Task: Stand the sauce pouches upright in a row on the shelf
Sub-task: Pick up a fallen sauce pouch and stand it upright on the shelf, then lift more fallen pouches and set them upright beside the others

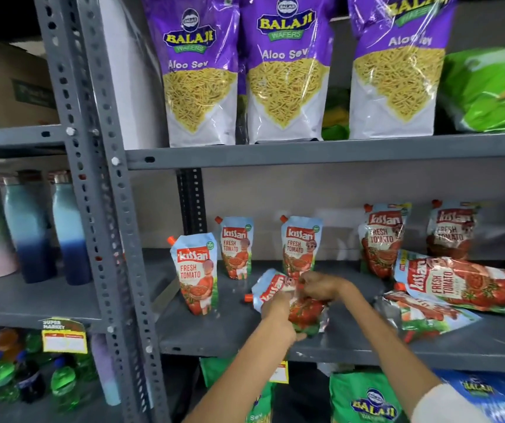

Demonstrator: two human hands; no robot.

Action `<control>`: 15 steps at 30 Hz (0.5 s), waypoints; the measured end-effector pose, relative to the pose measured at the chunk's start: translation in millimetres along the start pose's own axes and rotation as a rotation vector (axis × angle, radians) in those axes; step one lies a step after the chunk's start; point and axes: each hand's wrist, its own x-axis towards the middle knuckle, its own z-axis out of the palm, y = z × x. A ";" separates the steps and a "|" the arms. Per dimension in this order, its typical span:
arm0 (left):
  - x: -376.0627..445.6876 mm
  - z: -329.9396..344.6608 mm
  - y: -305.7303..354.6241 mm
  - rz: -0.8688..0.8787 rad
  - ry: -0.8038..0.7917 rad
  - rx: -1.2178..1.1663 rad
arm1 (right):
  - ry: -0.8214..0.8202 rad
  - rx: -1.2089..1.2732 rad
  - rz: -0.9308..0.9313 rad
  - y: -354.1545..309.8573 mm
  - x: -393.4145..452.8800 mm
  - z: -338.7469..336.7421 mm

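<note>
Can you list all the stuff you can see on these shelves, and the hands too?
Standing sauce pouches: five, red and pale blue, middle shelf.
Lying sauce pouches: two, red, middle shelf at right.
Held sauce pouch: one, red, tilted, front of middle shelf.
Aloo Sev bags: three, purple and white, top shelf.
Green bag: one, top shelf at right.
Bottles: three, blue and pastel, left rack.
Drink bottles: several, green, orange and dark, lower left.
Snack bags: green and blue, bottom shelf.
Left hand: grip on the held pouch.
Right hand: grip on the held pouch.

Both hands, left hand [278, 312] and right hand [318, 286], grip a tilted sauce pouch [287, 300], seemingly above the shelf [245, 337]
</note>
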 end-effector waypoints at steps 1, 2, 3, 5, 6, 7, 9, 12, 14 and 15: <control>6.2 -2.3 -3.8 0.110 0.080 0.041 | 0.027 0.085 -0.080 -0.1 -4.9 2.4; 12.6 -4.9 -6.0 0.231 0.166 0.083 | 0.064 0.168 -0.156 -1.1 -10.2 4.9; 16.1 -7.3 -5.2 0.351 0.222 0.118 | 0.115 0.232 -0.225 -2.8 -13.5 7.1; 17.8 -11.2 7.2 0.591 0.245 0.207 | 0.243 0.322 -0.342 -7.1 -14.3 12.6; 18.8 -13.1 16.8 0.715 0.241 0.287 | 0.317 0.369 -0.398 -10.1 -12.8 15.2; 19.2 -15.8 26.7 0.824 0.226 0.379 | 0.393 0.419 -0.448 -13.6 -10.3 18.4; 24.4 -22.1 41.3 0.937 0.158 0.518 | 0.521 0.497 -0.496 -16.8 -3.5 25.0; 36.9 -41.0 39.4 0.939 0.085 0.700 | 0.569 0.435 -0.390 -6.4 8.7 44.1; 48.2 -55.9 31.3 0.875 0.067 0.750 | 0.497 0.435 -0.410 5.2 11.2 60.8; 52.3 -61.0 28.0 0.855 0.049 0.746 | 0.478 0.467 -0.412 9.9 11.0 67.6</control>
